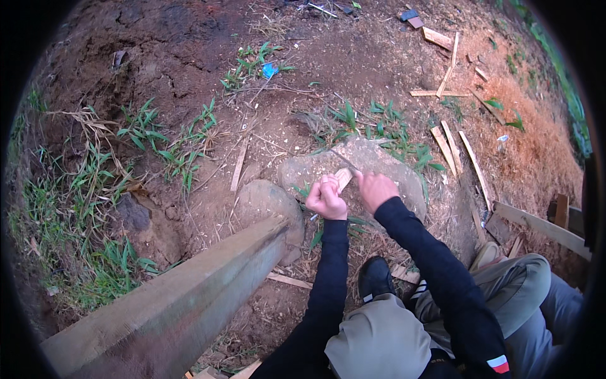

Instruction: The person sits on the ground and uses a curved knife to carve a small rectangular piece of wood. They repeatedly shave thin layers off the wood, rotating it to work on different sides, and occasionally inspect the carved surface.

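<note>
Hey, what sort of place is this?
Probably a makeshift outdoor woodworking spot: there's bare dirt edged with grass, wood scraps strewn on the right, and a thick squared beam at lower left.

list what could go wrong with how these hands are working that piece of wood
The right hand holds what looks like a thin dark blade close to the left hand, so a slip could cut it. The piece of wood looks small, leaving little to grip, so it might twist under pressure. If the blade runs past the wood, it could strike the large stone below and be blunted.
</note>
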Action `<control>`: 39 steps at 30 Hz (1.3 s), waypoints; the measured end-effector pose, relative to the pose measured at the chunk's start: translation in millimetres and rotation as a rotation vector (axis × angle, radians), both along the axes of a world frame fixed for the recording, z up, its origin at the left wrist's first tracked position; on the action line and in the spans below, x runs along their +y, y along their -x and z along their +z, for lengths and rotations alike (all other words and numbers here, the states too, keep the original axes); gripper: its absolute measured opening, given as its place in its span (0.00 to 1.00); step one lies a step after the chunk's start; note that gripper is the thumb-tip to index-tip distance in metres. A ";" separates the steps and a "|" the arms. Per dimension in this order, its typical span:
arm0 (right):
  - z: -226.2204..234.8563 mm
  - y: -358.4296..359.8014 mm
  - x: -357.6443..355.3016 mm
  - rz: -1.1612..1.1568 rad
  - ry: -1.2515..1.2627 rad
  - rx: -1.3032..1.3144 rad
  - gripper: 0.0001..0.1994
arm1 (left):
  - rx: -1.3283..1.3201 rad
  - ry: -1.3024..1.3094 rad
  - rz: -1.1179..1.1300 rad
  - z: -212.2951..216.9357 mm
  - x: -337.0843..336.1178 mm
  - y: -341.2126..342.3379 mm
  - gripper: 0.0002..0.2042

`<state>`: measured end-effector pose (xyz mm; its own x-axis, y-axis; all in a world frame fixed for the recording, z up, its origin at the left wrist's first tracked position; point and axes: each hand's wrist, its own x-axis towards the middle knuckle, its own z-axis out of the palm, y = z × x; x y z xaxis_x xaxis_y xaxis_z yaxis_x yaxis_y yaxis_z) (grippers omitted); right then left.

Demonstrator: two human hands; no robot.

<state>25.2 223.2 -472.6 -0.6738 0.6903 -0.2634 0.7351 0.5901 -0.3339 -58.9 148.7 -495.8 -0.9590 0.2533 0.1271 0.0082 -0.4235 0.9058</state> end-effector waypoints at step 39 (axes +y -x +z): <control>25.6 -41.2 -32.0 -0.032 0.044 -0.010 0.22 | 0.011 -0.004 -0.077 -0.4 -5.8 4.6 0.19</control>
